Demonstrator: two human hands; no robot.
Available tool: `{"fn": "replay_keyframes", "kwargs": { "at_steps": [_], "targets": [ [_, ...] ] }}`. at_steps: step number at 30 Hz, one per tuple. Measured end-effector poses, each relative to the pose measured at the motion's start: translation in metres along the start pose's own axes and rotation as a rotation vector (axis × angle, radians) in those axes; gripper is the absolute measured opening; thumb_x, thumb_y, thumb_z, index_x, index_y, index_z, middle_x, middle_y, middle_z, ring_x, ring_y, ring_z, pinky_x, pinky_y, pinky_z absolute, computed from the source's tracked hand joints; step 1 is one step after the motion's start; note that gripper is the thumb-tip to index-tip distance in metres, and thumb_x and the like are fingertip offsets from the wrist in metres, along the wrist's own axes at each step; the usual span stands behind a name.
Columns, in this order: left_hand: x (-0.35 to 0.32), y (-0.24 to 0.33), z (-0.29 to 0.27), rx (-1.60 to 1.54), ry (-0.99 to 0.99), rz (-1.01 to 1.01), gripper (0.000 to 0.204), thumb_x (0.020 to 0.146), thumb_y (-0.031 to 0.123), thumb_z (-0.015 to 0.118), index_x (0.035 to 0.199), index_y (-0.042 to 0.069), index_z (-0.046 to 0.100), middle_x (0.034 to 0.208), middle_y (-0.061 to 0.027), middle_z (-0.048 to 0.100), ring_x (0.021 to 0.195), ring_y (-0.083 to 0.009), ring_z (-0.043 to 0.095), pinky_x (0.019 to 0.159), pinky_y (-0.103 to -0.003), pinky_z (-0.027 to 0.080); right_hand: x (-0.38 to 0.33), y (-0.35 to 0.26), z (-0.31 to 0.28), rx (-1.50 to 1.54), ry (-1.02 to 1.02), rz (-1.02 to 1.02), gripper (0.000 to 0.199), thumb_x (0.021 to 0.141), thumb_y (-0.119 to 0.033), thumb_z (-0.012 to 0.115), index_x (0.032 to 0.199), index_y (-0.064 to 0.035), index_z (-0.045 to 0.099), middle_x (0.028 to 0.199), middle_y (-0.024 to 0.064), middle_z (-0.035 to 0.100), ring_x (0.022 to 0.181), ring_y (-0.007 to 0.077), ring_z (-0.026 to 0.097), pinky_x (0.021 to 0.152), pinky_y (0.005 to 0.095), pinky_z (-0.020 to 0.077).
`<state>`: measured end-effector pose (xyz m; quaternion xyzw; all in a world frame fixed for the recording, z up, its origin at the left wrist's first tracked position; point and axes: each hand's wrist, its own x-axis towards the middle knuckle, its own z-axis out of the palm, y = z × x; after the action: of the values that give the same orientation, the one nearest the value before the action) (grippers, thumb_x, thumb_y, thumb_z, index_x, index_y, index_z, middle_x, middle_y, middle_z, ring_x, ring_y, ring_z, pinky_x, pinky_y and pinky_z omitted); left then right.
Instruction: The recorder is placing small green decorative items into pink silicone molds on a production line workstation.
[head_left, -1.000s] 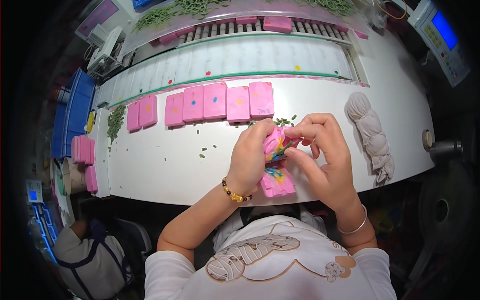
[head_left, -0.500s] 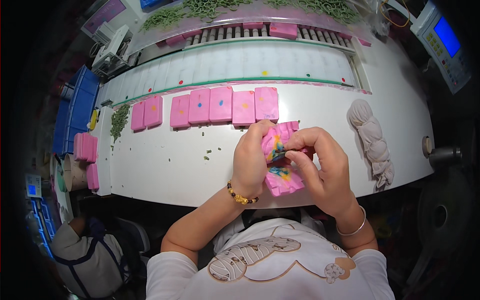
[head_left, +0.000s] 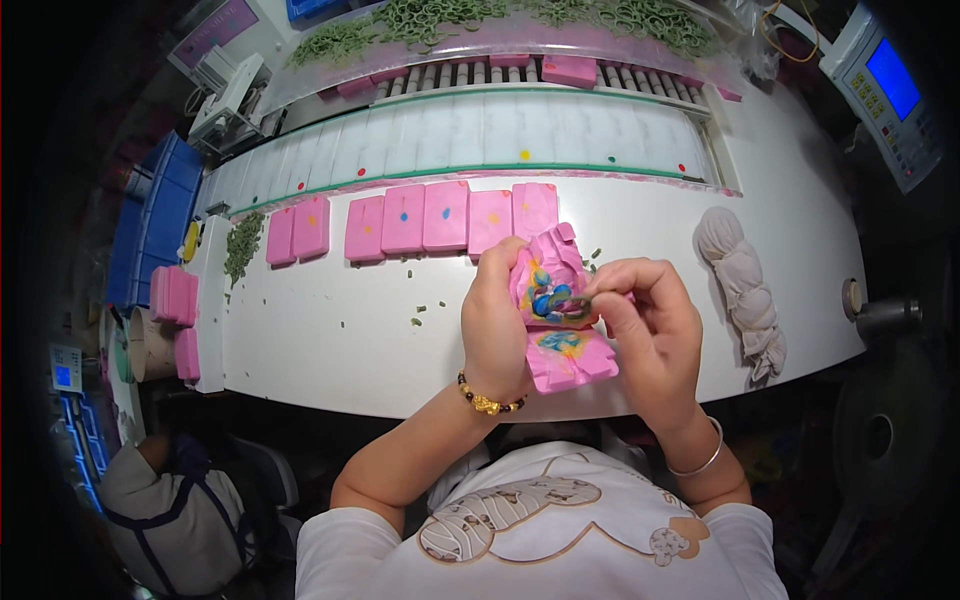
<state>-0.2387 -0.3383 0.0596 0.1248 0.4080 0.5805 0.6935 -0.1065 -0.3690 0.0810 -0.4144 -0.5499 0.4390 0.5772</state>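
My left hand (head_left: 495, 325) is wrapped round the left side of a pink rubber mould (head_left: 570, 371), which is spread open above the near part of the table. Blue and yellow stains mark the mould's inner faces. Between the thumb and fingertips of my right hand (head_left: 652, 325) is a thin, dark green wax ring (head_left: 574, 306), held at the blue patch of the upper half. Whether the ring still touches the mould, I cannot tell. Beyond my hands stands a row of closed pink moulds (head_left: 446, 217) with small coloured dots.
Green crumbs (head_left: 415, 320) dot the white table (head_left: 300, 340), with a green pile (head_left: 243, 246) at its left. A twisted grey cloth (head_left: 740, 290) lies at right. Behind are a white slatted strip (head_left: 440, 130) and green rings (head_left: 430, 22). A person (head_left: 180, 520) sits at lower left.
My right hand has drawn slightly right, and the green ring now shows more clearly at its fingertips. The mould's upper half is opened wider, showing more blue. The view has shifted slightly.
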Motion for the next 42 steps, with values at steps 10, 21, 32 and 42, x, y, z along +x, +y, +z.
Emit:
{"fn": "replay_keyframes", "kwargs": {
  "at_steps": [10,21,32,42],
  "targets": [
    [0.010,0.000,-0.005,0.124,-0.177,0.011,0.045,0.101,0.045,0.042,0.103,0.003,0.059,0.085,-0.0107,0.067,0.068,-0.0197,0.066,0.060,-0.031,0.056,0.003,0.018,-0.006,0.810,0.059,0.470,0.015,0.097,-0.016,0.060,0.102,-0.0010,0.060,0.094,0.0044,0.063,0.066,0.0026,0.042,0.056,0.0156,0.0361],
    [-0.006,0.009,-0.004,0.082,-0.234,-0.282,0.053,0.100,0.051,0.040,0.097,0.002,0.059,0.074,-0.0109,0.064,0.058,-0.0180,0.061,0.052,-0.031,0.051,0.010,0.006,-0.011,0.692,0.199,0.369,0.015,0.095,-0.016,0.064,0.101,-0.0030,0.061,0.084,-0.0003,0.055,0.069,0.0038,0.043,0.055,0.0169,0.0352],
    [-0.022,0.020,-0.009,0.284,-0.538,-0.277,0.022,0.098,0.019,0.057,0.103,-0.002,0.061,0.091,-0.0080,0.065,0.081,-0.0120,0.064,0.074,-0.026,0.053,-0.007,0.003,-0.023,-0.752,0.041,-0.721,0.029,0.065,0.004,0.077,0.091,-0.0082,0.070,0.082,0.0019,0.059,0.070,0.0189,0.053,0.060,0.0288,0.0425],
    [-0.019,0.016,-0.007,0.797,-0.463,0.410,0.008,0.088,0.000,0.064,0.095,-0.004,0.063,0.091,-0.0069,0.064,0.080,-0.0108,0.062,0.072,-0.024,0.050,-0.009,0.016,-0.012,0.038,0.039,0.012,0.013,0.080,0.006,0.072,0.088,-0.0025,0.064,0.081,0.0022,0.057,0.074,0.0116,0.053,0.063,0.0243,0.0419]
  ]
}}
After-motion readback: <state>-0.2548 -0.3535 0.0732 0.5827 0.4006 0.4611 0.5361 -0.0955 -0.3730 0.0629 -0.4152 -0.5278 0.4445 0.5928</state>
